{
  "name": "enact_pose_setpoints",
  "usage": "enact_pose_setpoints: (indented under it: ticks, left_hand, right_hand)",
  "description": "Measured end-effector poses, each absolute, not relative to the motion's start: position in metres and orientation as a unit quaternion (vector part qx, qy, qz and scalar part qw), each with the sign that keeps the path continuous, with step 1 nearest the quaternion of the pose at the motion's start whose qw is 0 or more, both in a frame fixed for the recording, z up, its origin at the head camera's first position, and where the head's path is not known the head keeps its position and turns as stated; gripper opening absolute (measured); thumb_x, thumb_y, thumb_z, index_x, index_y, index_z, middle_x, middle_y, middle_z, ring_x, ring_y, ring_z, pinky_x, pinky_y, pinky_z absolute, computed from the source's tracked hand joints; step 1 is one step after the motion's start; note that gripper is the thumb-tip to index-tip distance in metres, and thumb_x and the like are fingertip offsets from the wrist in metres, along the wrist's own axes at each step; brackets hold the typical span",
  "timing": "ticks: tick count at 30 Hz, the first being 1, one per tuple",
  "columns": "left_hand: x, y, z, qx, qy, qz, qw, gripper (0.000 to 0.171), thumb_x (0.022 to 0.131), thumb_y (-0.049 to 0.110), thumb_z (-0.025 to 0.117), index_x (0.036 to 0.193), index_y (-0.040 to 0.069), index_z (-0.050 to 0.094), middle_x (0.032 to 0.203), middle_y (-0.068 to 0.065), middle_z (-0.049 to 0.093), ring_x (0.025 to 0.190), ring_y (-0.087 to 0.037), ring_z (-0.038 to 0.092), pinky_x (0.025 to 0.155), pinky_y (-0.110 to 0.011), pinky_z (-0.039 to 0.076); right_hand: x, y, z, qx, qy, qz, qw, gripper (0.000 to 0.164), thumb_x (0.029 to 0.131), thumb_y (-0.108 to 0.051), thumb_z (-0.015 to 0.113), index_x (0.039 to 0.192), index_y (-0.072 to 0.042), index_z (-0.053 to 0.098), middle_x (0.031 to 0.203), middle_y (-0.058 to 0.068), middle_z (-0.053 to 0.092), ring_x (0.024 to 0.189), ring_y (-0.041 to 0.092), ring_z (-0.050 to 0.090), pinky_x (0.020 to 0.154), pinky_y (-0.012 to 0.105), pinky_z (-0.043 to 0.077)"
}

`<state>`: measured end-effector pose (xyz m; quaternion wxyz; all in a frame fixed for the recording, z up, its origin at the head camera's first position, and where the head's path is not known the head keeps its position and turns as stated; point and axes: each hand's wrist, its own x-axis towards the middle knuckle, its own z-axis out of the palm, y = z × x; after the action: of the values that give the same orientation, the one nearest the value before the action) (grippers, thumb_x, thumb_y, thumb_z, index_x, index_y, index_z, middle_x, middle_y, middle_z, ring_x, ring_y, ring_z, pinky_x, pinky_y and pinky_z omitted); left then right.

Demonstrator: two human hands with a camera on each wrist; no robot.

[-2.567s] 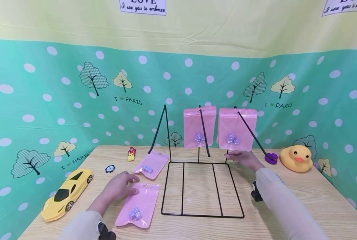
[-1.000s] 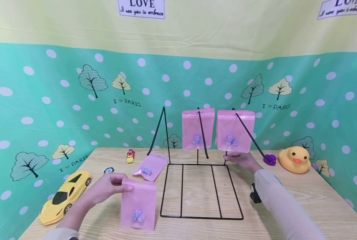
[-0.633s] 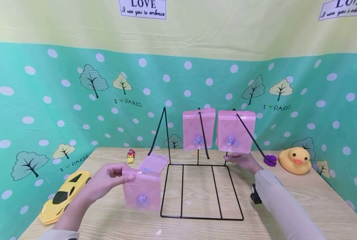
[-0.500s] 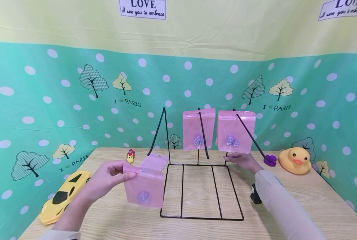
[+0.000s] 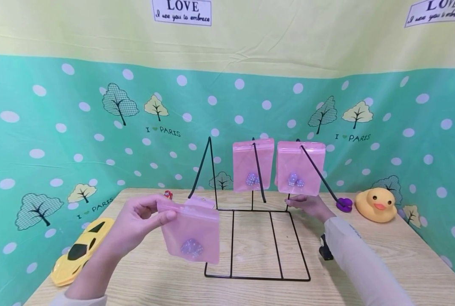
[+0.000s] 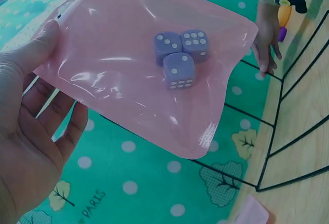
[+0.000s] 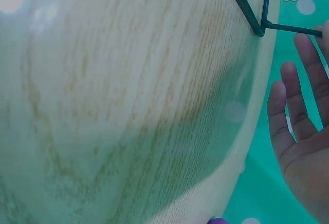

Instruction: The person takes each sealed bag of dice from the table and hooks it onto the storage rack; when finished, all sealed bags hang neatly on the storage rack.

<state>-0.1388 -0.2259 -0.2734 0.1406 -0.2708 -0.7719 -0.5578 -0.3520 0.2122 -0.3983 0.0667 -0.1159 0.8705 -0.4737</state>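
Observation:
Between thumb and fingers my left hand (image 5: pixel 137 223) pinches the top corner of a pink zip bag (image 5: pixel 193 229), held up over the left side of a black wire display rack (image 5: pixel 232 244). Three lilac dice (image 6: pixel 180 57) show through the bag in the left wrist view. My right hand (image 5: pixel 308 204) grips the rack's right upright low down; its other fingers (image 7: pixel 295 100) stretch out in the right wrist view. Pink bags with dice hang on the rack's middle hook (image 5: pixel 246 161) and right hook (image 5: pixel 313 159). The left hook (image 5: pixel 200 168) carries nothing.
Another pink bag (image 5: pixel 204 202) lies behind the held one, mostly hidden. A yellow toy car (image 5: pixel 82 250) stands at the left, a small red toy (image 5: pixel 168 194) at the back. A purple toy (image 5: pixel 344 205) and a yellow rubber duck (image 5: pixel 376 204) sit at the right.
My left hand has picked the front bag up off the table and carried it up and rightward to the rack's left edge. My right hand stays on the upright.

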Motion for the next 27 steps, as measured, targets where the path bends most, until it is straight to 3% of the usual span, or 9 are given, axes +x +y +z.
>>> enact_pose_setpoints:
  ticks: [11,14,19,21,27]
  left_hand:
    - [-0.135,-0.215,-0.264,-0.251,-0.765,-0.576,0.144,0.022,0.096,-0.002,0.065,0.102,0.015,0.076,0.089,-0.004,0.076,0.075,-0.018,0.072,0.075,-0.027,0.058]
    - [-0.136,-0.214,-0.265,-0.238,-0.762,-0.585,0.142,0.020,0.097,-0.001,0.064,0.102,0.014,0.076,0.084,-0.005,0.074,0.073,-0.017,0.071,0.090,-0.022,0.052]
    - [-0.139,-0.212,-0.268,-0.218,-0.752,-0.606,0.142,0.017,0.099,0.001,0.063,0.101,0.012,0.075,0.080,-0.004,0.071,0.072,-0.014,0.067,0.096,-0.019,0.047]
    - [-0.140,-0.212,-0.269,-0.213,-0.749,-0.612,0.138,0.018,0.099,0.001,0.062,0.101,0.014,0.075,0.082,-0.003,0.072,0.074,-0.013,0.066,0.086,-0.022,0.052]
    - [-0.142,-0.209,-0.273,-0.201,-0.749,-0.614,0.144,0.021,0.099,0.002,0.062,0.101,0.019,0.076,0.085,-0.002,0.072,0.078,-0.013,0.067,0.076,-0.025,0.055]
  right_hand:
    - [-0.352,0.212,-0.399,-0.109,0.868,-0.479,0.073,0.039,0.097,-0.031,0.071,0.120,0.001,0.071,0.119,0.018,0.072,0.116,0.042,0.062,0.093,0.051,0.053]
    - [-0.351,0.211,-0.398,-0.113,0.868,-0.478,0.068,0.040,0.097,-0.031,0.071,0.120,0.001,0.071,0.118,0.018,0.072,0.115,0.042,0.063,0.092,0.051,0.053]
    - [-0.348,0.211,-0.396,-0.115,0.869,-0.477,0.068,0.040,0.098,-0.031,0.070,0.120,0.002,0.070,0.118,0.019,0.072,0.115,0.043,0.063,0.093,0.052,0.052]
    - [-0.348,0.211,-0.396,-0.115,0.869,-0.476,0.071,0.040,0.099,-0.031,0.069,0.121,0.002,0.070,0.119,0.019,0.071,0.116,0.043,0.062,0.094,0.053,0.052]
    - [-0.348,0.212,-0.397,-0.112,0.866,-0.481,0.074,0.040,0.099,-0.032,0.069,0.121,0.002,0.070,0.119,0.019,0.071,0.117,0.043,0.062,0.096,0.055,0.051]
